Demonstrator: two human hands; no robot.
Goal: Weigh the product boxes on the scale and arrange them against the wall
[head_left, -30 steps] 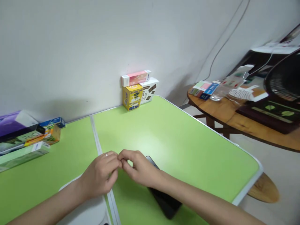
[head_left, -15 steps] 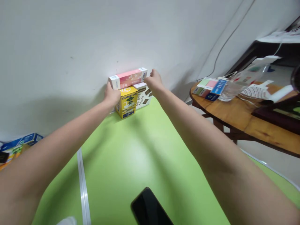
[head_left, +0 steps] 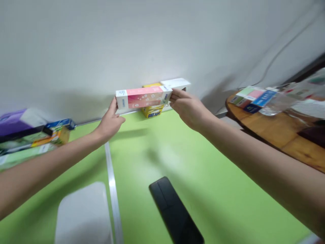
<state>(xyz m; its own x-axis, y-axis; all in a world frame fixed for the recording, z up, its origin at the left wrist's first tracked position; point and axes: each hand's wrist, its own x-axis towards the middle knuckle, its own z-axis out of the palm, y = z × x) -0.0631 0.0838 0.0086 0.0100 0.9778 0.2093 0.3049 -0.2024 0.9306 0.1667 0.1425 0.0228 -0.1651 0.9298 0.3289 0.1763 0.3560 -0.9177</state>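
Observation:
Between my two hands hangs a long pink and white box (head_left: 144, 98), raised above the green table (head_left: 203, 162). My left hand (head_left: 111, 122) grips its left end, with fingers on the end face. At the other end, the fingers of my right hand (head_left: 186, 106) press on the box. Behind it stand a yellow box (head_left: 153, 111), partly covered by the pink one, and a white box (head_left: 176, 82) against the wall.
A black phone (head_left: 175, 210) and a white rounded object (head_left: 83, 213) lie near the front. Several boxes, one purple (head_left: 12, 120), are piled at left. To the right, a wooden table (head_left: 274, 125) holds small cartons (head_left: 254, 98) and a clear plastic item.
The pink box has come off the top of the yellow and white boxes, toward me, held at both ends. My view has turned left, showing more of the left pile.

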